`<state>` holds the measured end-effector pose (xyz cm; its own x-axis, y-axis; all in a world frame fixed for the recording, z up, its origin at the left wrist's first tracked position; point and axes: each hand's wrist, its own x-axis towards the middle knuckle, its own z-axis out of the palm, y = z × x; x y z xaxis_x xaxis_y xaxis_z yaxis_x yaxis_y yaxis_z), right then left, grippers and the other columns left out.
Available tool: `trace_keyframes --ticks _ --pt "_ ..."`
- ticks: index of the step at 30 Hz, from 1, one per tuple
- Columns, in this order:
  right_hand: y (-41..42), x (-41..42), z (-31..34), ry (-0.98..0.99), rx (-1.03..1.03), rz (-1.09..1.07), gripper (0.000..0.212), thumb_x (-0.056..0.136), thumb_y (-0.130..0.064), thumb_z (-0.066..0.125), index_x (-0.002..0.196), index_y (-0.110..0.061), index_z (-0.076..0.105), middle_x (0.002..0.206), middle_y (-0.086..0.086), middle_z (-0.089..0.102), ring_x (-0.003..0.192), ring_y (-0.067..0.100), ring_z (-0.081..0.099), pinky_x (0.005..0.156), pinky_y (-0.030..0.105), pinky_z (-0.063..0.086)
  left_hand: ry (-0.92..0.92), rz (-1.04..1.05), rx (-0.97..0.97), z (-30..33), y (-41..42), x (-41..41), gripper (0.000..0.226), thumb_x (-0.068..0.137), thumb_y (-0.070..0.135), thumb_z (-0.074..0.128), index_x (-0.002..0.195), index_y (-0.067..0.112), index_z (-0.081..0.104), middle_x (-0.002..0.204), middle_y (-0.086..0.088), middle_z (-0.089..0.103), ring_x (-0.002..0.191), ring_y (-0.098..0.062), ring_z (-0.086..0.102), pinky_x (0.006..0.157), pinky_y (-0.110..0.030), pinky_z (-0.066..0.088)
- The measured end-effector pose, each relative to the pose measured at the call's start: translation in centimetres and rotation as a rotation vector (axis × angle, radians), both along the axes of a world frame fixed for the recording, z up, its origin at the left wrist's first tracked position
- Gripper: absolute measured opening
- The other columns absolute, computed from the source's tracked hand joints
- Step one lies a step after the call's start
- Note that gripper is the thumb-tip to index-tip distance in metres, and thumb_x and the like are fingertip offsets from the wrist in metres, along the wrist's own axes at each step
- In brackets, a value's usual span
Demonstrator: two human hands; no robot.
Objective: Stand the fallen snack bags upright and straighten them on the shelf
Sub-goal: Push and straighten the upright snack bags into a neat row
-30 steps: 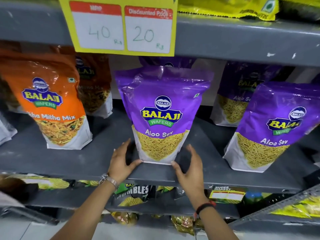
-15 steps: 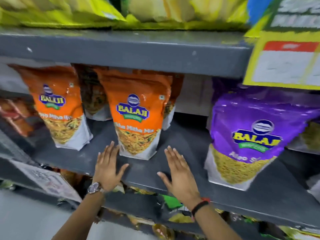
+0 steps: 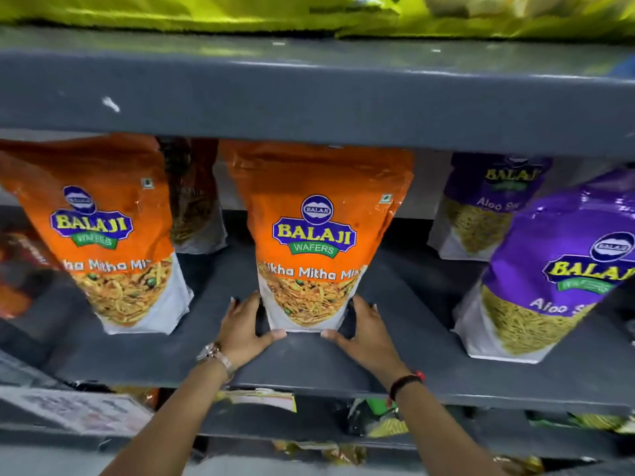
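An orange Balaji "Tikha Mitha Mix" bag (image 3: pixel 314 235) stands upright in the middle of the grey shelf (image 3: pixel 309 365). My left hand (image 3: pixel 242 329) cups the lower left corner of its base, thumb at the front. On the other side, my right hand (image 3: pixel 366 334) clasps the lower right corner. A second orange bag (image 3: pixel 103 242) stands upright to the left. A purple "Aloo Sev" bag (image 3: pixel 556 276) stands at the right, leaning a little to the right.
Another purple bag (image 3: pixel 488 207) stands further back on the right, and a darker bag (image 3: pixel 196 201) sits behind the orange ones. The upper shelf edge (image 3: pixel 309 104) hangs close above the bag tops, with yellow bags (image 3: pixel 206 12) on it. More packets fill the lower shelf (image 3: pixel 378 417).
My view and both hands shifted left from the purple bag to the orange bags. The hands, flat on the shelf half a second ago, now clasp the base of the middle orange bag.
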<state>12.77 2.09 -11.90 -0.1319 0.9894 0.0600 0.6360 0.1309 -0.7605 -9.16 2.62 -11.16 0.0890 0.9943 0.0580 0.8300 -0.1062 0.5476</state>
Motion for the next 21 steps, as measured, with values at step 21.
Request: trace_keyframes --ticks 21 --pt "-4.4 0.5 0.2 -0.12 0.019 -0.108 0.064 0.071 -0.043 0.069 0.123 -0.017 0.039 0.13 0.005 0.056 0.123 0.026 0.045 0.116 0.036 0.016 -0.086 -0.005 -0.062 -0.9 -2.9 0.3 0.092 0.051 0.068 0.043 0.125 0.015 0.039 0.133 -0.007 0.053 0.123 -0.033 0.044 0.114 -0.044 0.011"
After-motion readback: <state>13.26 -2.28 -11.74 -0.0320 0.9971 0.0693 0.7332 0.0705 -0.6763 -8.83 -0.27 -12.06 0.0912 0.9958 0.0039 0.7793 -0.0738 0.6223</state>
